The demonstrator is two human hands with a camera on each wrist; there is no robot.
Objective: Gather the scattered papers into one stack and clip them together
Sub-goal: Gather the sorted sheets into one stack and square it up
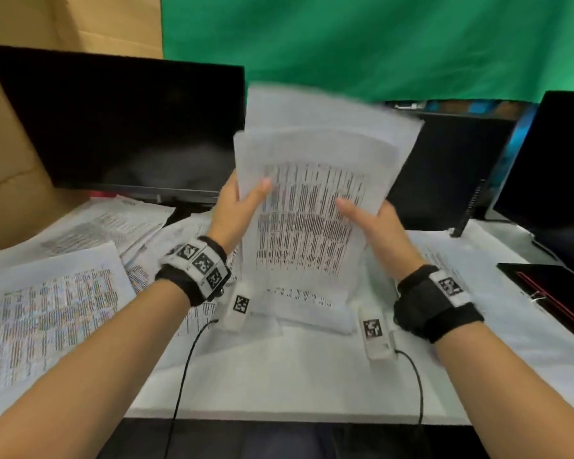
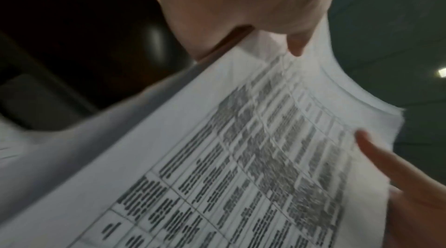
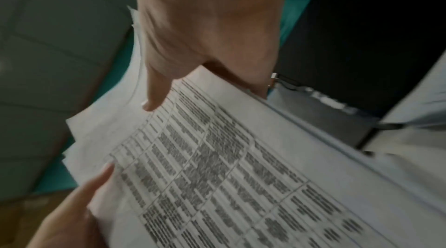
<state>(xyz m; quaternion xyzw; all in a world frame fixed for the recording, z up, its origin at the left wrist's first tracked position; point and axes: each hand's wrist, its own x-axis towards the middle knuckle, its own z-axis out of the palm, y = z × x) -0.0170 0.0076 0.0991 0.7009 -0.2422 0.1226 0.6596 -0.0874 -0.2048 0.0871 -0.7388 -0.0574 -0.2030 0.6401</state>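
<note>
Head view: I am holding a bundle of papers (image 1: 309, 207) upright, bottom edge on the bench (image 1: 279, 369), left hand (image 1: 234, 210) and right hand (image 1: 375, 223) each pinching a side. Upper sheets are fanning unevenly; I judge I am squaring the stack. More loose sheets (image 1: 57, 293) are lying at near left.

Left wrist view: thumb on the printed face, fingers hidden behind.

Right wrist view: same pinch. Next: gathering the remaining sheets, then clipping; no clip showing.
</note>
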